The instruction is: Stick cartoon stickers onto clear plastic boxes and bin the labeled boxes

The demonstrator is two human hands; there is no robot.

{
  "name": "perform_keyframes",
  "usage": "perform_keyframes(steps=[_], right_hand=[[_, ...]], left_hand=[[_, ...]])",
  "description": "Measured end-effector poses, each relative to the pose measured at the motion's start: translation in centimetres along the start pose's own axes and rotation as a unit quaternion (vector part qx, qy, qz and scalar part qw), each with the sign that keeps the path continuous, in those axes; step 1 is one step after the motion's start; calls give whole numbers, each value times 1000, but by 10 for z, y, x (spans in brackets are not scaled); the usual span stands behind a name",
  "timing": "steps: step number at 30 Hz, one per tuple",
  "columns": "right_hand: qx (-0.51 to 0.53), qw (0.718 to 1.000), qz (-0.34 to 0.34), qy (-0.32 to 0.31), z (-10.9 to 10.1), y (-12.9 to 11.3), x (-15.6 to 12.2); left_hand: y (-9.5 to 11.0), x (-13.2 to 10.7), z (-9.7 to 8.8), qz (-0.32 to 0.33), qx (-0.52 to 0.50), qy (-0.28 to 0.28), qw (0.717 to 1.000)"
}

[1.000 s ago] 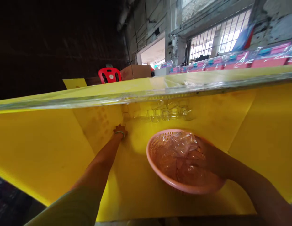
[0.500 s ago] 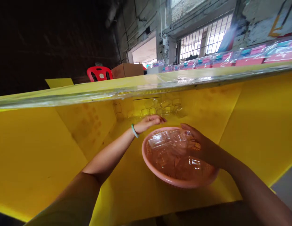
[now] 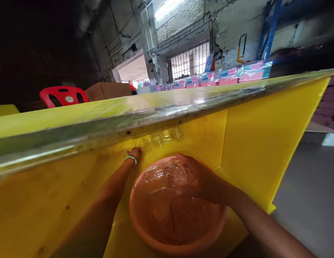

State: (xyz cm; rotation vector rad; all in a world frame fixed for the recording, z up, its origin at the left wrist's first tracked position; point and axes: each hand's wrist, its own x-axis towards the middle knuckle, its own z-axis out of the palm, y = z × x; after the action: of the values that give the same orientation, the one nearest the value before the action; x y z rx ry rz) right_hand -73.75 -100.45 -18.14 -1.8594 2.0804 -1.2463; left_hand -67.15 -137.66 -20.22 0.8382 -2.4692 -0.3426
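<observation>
I reach with both arms into a big yellow box (image 3: 253, 143). My left hand (image 3: 136, 153), with a green bangle on the wrist, is deep at the bottom, beside a row of small clear plastic cups (image 3: 161, 138); its fingers are hidden. My right hand (image 3: 195, 175) grips the far rim of a pink mesh basket (image 3: 167, 243), its fingers curled over the edge. Inside the basket lie several clear plastic pieces (image 3: 163, 173).
A clear plastic liner is folded over the box's far rim (image 3: 161, 111). Behind stand a red plastic chair (image 3: 63, 96), a cardboard carton (image 3: 107, 90) and rows of wrapped pink and blue packs (image 3: 231, 75). Grey floor (image 3: 312, 186) lies to the right.
My left hand went from above the basket back down to the box bottom by the cups. The basket sits nearer to me and the view has swung left and up.
</observation>
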Motion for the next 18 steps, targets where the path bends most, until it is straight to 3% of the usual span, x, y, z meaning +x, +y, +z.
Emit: perform_keyframes(steps=[4,7,9,11,12,15,18], right_hand=[[11,999,30,-4,-3,-2,0],[46,998,24,36,-4,1,1],[77,993,11,92,-8,-3,-1],[93,985,-26,141,-14,-15,-7],[91,983,-54,149,-17,-24,-11],[46,981,-156,106,-27,-52,-27],[-48,977,-200,63,-24,-71,-35]], left_hand=[[11,-24,-31,34,-77,27,996],[47,-76,-79,122,-153,23,980],[82,-123,-114,305,-257,-48,916],[116,-170,-140,445,-237,-113,856],[130,-190,-146,481,-200,-133,843],[150,-227,-139,498,-60,-117,857],[145,-229,-114,463,48,-68,883]])
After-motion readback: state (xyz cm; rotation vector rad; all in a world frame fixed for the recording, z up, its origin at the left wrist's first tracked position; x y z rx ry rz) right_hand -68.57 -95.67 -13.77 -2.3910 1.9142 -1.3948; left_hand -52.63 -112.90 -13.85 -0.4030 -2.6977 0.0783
